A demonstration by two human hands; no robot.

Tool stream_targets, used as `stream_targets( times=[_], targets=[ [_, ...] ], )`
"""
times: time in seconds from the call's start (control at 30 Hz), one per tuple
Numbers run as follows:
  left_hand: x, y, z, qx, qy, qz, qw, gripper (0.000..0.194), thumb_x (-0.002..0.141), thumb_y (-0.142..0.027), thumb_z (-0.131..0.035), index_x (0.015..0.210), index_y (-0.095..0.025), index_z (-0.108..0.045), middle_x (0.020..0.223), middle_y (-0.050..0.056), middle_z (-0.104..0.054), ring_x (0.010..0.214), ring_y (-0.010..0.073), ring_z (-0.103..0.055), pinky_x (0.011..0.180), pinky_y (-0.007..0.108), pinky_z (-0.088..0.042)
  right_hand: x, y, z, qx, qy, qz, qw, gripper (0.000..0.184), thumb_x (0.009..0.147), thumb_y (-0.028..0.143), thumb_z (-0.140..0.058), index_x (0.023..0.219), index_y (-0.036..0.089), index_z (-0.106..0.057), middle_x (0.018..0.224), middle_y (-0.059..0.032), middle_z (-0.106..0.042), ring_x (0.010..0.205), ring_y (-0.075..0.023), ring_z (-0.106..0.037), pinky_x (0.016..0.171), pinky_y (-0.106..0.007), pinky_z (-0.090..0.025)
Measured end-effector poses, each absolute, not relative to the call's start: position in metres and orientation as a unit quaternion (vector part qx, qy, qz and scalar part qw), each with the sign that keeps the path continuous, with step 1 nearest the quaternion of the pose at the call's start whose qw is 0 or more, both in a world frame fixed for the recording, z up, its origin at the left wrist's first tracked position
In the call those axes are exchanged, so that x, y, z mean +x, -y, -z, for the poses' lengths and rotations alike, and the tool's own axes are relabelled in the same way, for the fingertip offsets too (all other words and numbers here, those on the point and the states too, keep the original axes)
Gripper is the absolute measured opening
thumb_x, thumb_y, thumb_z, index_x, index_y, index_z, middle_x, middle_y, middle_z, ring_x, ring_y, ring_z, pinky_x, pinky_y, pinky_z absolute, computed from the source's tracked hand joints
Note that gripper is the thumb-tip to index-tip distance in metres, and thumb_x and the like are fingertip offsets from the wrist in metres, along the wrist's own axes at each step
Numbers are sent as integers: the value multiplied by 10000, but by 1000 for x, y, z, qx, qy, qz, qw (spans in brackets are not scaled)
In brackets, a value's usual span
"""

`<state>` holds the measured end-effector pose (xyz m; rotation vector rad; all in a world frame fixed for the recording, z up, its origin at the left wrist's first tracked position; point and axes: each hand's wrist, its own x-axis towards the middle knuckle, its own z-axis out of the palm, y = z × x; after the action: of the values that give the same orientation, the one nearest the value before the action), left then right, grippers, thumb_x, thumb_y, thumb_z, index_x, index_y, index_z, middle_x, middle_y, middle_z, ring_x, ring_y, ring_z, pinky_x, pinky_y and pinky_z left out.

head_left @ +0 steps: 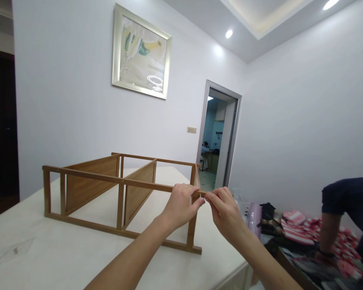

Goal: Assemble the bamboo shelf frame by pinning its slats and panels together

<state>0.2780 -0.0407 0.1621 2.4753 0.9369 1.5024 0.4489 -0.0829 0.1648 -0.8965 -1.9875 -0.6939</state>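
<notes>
A brown wooden shelf frame lies on its side on a white table. My left hand grips the near right top corner of the frame, fingers wrapped round the rail. My right hand is closed in a pinch right beside it, holding a small metal piece against that corner. The two hands nearly touch.
Another person in a dark shirt bends over at the right, by red striped cloth and other goods beside the table. A framed picture hangs on the wall. An open doorway is behind the frame.
</notes>
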Motion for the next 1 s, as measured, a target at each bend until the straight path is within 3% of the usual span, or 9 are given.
stream_targets(
  times=[0.87, 1.0],
  targets=[
    [258, 42, -169, 815, -314, -482, 65, 144, 806, -286, -653, 917, -235, -729, 922, 26, -761, 875, 217, -683, 884, 358, -468, 434, 73, -174, -323, 822, 284, 374, 304, 907, 20, -354, 889, 179, -611, 772, -65, -501, 739, -194, -403, 630, -336, -394],
    [256, 40, -169, 813, -308, -488, 78, 198, 795, -262, -667, 979, -231, -735, 946, 30, -761, 886, 206, -684, 919, 354, -467, 432, 75, -178, -320, 827, 300, 352, 306, 865, -35, -361, 855, 165, -592, 781, -68, -489, 749, -197, -383, 635, -327, -384]
  ],
)
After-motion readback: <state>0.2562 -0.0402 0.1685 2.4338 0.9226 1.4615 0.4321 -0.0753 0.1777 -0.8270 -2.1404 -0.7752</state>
